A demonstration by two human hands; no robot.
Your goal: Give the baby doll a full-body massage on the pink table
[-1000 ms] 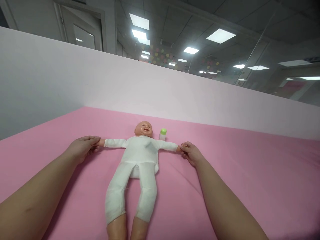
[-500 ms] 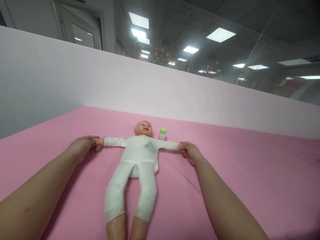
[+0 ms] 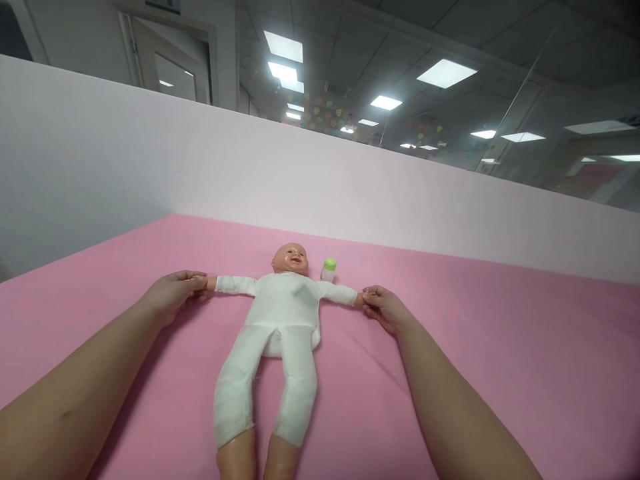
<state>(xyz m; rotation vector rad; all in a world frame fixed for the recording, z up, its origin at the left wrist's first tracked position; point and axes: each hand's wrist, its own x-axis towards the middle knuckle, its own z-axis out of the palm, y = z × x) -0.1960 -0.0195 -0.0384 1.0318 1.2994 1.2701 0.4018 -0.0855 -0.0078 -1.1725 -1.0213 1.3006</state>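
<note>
Pink bench (image 3: 500, 347) lies before a pale low wall (image 3: 350, 180). Left hand (image 3: 177, 293) is clamped on one hand of the doll (image 3: 285, 307), which lies face up; right hand (image 3: 385, 308) pinches its other hand.

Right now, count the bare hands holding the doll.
2: the left hand grips the doll at the end of one outstretched arm, the right hand at the other.

Doll (image 3: 285, 307) on the mat (image 3: 500, 333), bottle (image 3: 329, 269) just beside its head (image 3: 291, 258).
</note>
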